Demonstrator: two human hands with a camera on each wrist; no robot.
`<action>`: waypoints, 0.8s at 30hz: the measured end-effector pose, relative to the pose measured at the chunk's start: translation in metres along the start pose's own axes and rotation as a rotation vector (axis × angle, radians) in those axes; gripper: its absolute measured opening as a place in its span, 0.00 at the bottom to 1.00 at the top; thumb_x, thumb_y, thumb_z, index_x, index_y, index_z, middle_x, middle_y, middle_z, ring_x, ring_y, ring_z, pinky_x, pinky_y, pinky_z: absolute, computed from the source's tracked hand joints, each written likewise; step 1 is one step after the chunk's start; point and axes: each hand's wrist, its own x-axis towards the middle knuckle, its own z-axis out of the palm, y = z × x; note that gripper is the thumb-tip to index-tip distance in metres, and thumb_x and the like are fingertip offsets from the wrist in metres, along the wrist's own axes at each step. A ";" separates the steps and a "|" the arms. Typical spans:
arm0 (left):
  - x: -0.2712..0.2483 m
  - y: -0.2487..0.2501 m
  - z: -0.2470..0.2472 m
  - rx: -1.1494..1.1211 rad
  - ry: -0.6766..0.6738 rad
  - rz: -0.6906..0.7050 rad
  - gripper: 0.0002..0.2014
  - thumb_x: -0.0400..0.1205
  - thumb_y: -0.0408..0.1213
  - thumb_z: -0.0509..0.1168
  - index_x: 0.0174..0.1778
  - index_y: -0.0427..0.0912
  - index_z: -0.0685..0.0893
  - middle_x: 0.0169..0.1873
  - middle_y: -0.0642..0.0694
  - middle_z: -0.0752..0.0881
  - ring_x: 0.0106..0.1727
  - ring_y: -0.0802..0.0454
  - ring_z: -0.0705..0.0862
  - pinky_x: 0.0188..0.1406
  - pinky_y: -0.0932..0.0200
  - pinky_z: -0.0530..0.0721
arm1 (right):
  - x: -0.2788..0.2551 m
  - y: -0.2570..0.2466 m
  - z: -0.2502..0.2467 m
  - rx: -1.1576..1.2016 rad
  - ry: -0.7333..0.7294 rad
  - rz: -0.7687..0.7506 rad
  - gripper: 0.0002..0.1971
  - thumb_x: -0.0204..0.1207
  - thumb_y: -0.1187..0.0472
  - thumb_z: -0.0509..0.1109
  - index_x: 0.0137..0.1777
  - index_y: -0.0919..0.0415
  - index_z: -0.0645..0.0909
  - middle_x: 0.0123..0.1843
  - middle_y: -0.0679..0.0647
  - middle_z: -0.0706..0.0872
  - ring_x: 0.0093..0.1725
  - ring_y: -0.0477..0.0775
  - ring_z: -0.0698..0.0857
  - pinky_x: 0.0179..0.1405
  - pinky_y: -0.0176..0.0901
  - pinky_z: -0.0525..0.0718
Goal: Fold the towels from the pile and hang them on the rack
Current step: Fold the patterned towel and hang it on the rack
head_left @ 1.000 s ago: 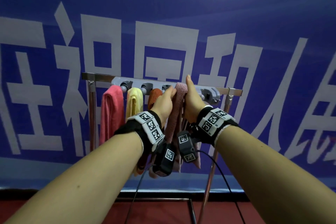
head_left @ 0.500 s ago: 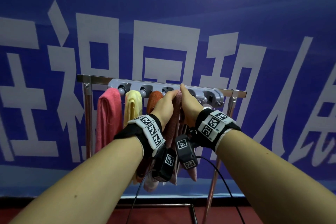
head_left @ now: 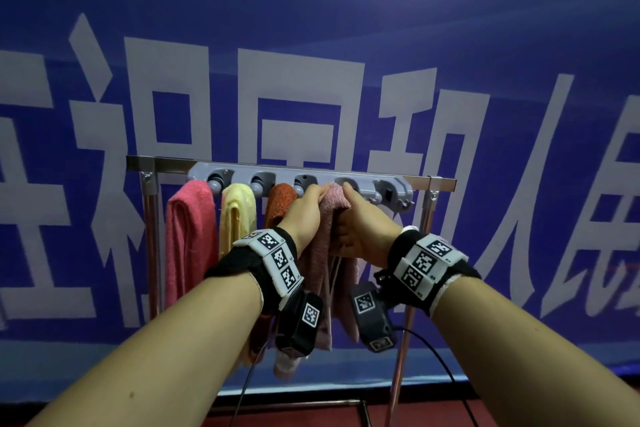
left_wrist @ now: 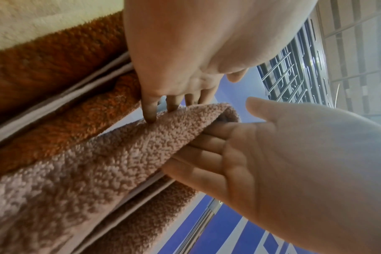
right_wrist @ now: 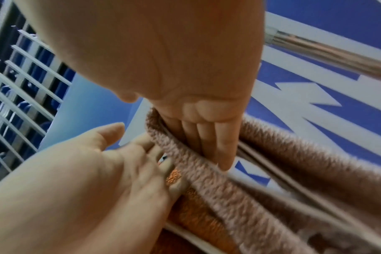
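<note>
Closely, straight fingers (left_wrist: 149,110) of the left hand (head_left: 304,215) and the right hand (head_left: 363,229) press flat on opposite sides of a folded dusty-pink towel (left_wrist: 120,154), thumbs lifted clear, seemingly to hold the fold together while seating it. Its top sits just under the middle of the grey hook bar (head_left: 284,173); an orange towel (head_left: 278,204) hangs next along the bar.

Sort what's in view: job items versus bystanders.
Job: dusty-pink terry towel, left hand, right hand, grey plastic hook rail, metal rack frame, hung coral-pink towel, yellow towel, orange towel.
Just there: blue banner with white characters, marker-tagged black wristbands, red floor.
</note>
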 end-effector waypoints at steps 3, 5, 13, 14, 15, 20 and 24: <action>-0.005 -0.005 -0.003 -0.006 0.027 0.057 0.23 0.88 0.51 0.51 0.73 0.48 0.82 0.67 0.52 0.84 0.60 0.65 0.81 0.67 0.62 0.73 | -0.012 -0.001 -0.015 -0.072 0.068 -0.037 0.44 0.87 0.31 0.47 0.59 0.75 0.85 0.48 0.70 0.92 0.47 0.66 0.93 0.48 0.54 0.92; -0.001 -0.012 -0.004 -0.011 0.023 0.075 0.31 0.79 0.61 0.54 0.76 0.51 0.79 0.75 0.53 0.80 0.68 0.64 0.78 0.76 0.57 0.68 | -0.015 0.002 -0.022 -0.118 0.159 -0.151 0.44 0.89 0.35 0.45 0.50 0.77 0.87 0.40 0.69 0.92 0.35 0.64 0.90 0.33 0.47 0.90; 0.004 -0.038 0.000 -0.162 -0.011 -0.022 0.31 0.75 0.68 0.62 0.67 0.53 0.88 0.59 0.42 0.91 0.63 0.44 0.89 0.74 0.42 0.77 | -0.002 0.033 -0.018 -0.290 0.240 -0.474 0.24 0.92 0.42 0.44 0.74 0.43 0.78 0.61 0.38 0.81 0.62 0.41 0.80 0.64 0.43 0.78; 0.004 -0.039 0.001 -0.172 -0.006 -0.021 0.32 0.77 0.67 0.62 0.69 0.50 0.87 0.59 0.41 0.91 0.63 0.44 0.89 0.74 0.41 0.78 | -0.001 0.032 -0.016 -0.265 0.175 -0.453 0.22 0.92 0.43 0.44 0.76 0.40 0.76 0.66 0.34 0.79 0.67 0.37 0.78 0.69 0.40 0.74; 0.003 -0.039 0.002 -0.174 -0.002 -0.008 0.32 0.77 0.67 0.62 0.69 0.49 0.87 0.59 0.40 0.91 0.63 0.43 0.89 0.74 0.41 0.78 | 0.000 0.032 -0.015 -0.194 0.111 -0.421 0.20 0.92 0.44 0.44 0.72 0.35 0.76 0.63 0.29 0.80 0.65 0.30 0.78 0.67 0.34 0.74; 0.002 -0.037 0.003 -0.249 -0.029 0.019 0.20 0.86 0.56 0.56 0.43 0.61 0.95 0.51 0.47 0.94 0.55 0.50 0.92 0.55 0.54 0.86 | 0.021 0.035 -0.011 -0.006 0.063 -0.254 0.26 0.84 0.30 0.53 0.65 0.40 0.85 0.52 0.39 0.94 0.55 0.39 0.91 0.63 0.45 0.84; -0.007 -0.057 0.004 -0.364 -0.058 -0.001 0.25 0.89 0.53 0.51 0.47 0.54 0.95 0.55 0.41 0.92 0.56 0.47 0.91 0.57 0.52 0.86 | 0.030 0.049 -0.008 0.017 0.044 -0.210 0.36 0.79 0.24 0.53 0.69 0.47 0.86 0.63 0.53 0.92 0.66 0.54 0.88 0.75 0.59 0.78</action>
